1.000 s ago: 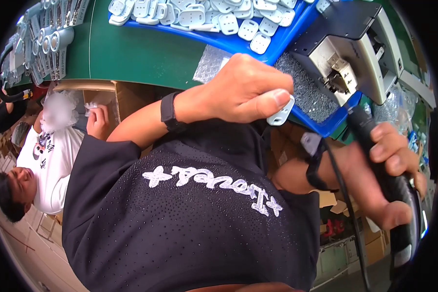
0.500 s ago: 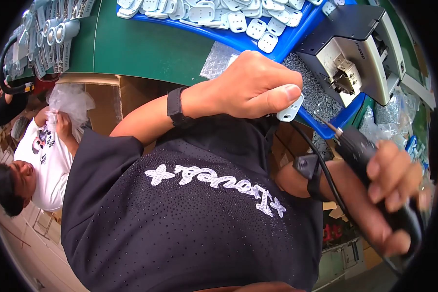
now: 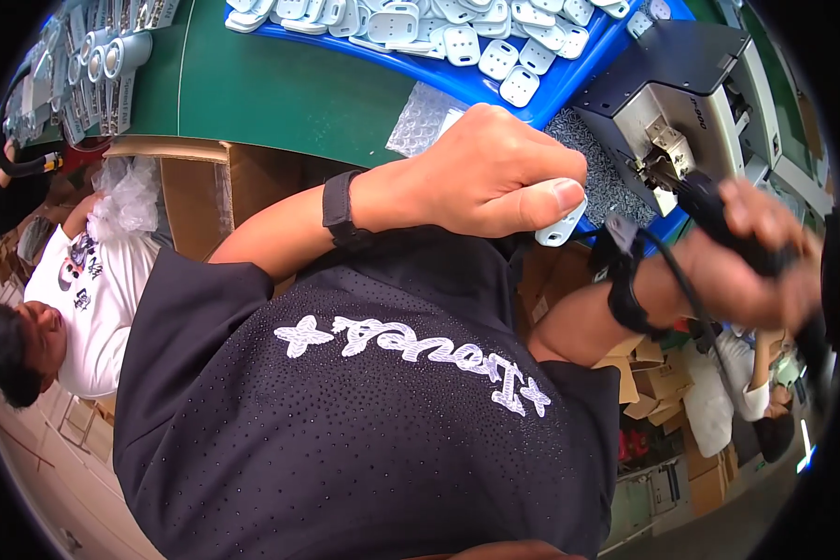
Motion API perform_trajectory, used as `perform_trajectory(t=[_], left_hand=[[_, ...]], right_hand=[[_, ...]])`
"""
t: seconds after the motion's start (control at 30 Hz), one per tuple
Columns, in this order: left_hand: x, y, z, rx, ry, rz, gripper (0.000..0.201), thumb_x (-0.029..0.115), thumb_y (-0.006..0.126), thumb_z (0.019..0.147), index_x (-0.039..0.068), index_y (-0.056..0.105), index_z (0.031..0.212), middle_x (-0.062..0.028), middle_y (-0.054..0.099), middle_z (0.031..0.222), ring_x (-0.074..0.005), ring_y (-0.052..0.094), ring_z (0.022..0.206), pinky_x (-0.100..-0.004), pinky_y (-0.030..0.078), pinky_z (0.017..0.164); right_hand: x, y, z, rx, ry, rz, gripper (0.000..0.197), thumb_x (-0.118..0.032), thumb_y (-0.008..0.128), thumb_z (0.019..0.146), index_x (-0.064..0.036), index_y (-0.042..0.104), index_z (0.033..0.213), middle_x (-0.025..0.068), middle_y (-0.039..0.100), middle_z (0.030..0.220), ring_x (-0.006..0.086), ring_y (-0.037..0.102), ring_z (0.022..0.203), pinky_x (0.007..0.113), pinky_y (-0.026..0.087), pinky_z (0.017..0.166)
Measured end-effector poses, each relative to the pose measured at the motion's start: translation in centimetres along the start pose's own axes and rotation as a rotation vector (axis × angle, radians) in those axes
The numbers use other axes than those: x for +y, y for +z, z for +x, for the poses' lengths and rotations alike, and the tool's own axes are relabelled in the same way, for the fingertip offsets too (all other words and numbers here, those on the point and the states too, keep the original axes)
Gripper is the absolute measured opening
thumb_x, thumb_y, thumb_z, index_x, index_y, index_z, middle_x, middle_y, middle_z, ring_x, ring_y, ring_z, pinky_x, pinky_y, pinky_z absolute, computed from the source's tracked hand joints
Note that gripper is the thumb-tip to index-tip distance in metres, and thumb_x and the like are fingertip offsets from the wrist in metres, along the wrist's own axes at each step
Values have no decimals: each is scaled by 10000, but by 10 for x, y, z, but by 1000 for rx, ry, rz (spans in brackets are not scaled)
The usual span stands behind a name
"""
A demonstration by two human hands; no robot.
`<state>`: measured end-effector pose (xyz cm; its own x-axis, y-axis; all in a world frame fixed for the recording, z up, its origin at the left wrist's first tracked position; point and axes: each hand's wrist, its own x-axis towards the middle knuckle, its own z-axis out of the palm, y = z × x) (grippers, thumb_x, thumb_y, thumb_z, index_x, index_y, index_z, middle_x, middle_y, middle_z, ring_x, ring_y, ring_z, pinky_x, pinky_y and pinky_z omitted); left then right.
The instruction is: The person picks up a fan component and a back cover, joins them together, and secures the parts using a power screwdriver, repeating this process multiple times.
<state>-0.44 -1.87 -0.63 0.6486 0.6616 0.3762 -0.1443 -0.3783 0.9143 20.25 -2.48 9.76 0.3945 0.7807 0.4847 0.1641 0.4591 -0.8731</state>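
My left hand (image 3: 495,177) is closed with its thumb on top, gripping a small pale blue plastic plate (image 3: 560,230) whose end shows below the thumb. My right hand (image 3: 756,252), partly smeared by motion, is wrapped round a black corded electric screwdriver (image 3: 719,210). The driver's front end is at the metal mouth of a grey and black screw feeder (image 3: 695,117). Its bit tip cannot be made out against the metal there. The cord (image 3: 677,266) trails down past my right wrist.
A blue tray (image 3: 541,114) holds many pale plates (image 3: 518,86); loose screws (image 3: 616,182) lie beside the feeder. Bubble wrap (image 3: 420,117) is on the green table (image 3: 280,103). Pale blue parts (image 3: 112,70) stand far left. A co-worker (image 3: 89,299) holds clear plastic at left.
My right hand has swung the screwdriver up and away from near the plate to the feeder's mouth. My left hand keeps the plate in nearly the same place.
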Motion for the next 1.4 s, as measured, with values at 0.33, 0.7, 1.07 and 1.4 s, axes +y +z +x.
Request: perform_trajectory(t=[0.33, 0.7, 1.07, 1.4], left_hand=[[-4, 2, -6, 34, -8, 7, 376, 305, 437, 959, 14, 622, 812, -110, 554, 631, -281, 568, 533, -363, 430, 487], [-2, -6, -4, -17, -7, -15, 374, 300, 440, 953, 9, 618, 800, -123, 559, 638, -278, 575, 540, -370, 432, 486], [-5, -5, -2, 100, 148, 69, 310, 316, 556, 913, 18, 633, 953, -117, 633, 783, -281, 638, 651, -349, 484, 554], [44, -86, -67, 217, 306, 436, 444, 115, 799, 716, 60, 648, 1130, -89, 688, 969, -280, 686, 808, -358, 558, 705]], right_hand=[[-59, -12, -18, -338, 297, 343, 553, -574, 729, 767, -95, 576, 996, 1, 538, 794, 140, 509, 647, 322, 389, 689], [-53, 34, -34, -391, 110, 593, 575, -532, 763, 773, -118, 511, 1083, -24, 497, 815, 102, 483, 663, 296, 370, 709], [-47, 40, -36, -332, 88, 606, 542, -548, 714, 817, -120, 530, 1094, -12, 493, 807, 108, 490, 638, 295, 390, 671], [-68, 64, -50, -54, 23, 276, 534, -499, 716, 841, -99, 526, 1137, 7, 510, 806, 131, 508, 612, 332, 414, 596]])
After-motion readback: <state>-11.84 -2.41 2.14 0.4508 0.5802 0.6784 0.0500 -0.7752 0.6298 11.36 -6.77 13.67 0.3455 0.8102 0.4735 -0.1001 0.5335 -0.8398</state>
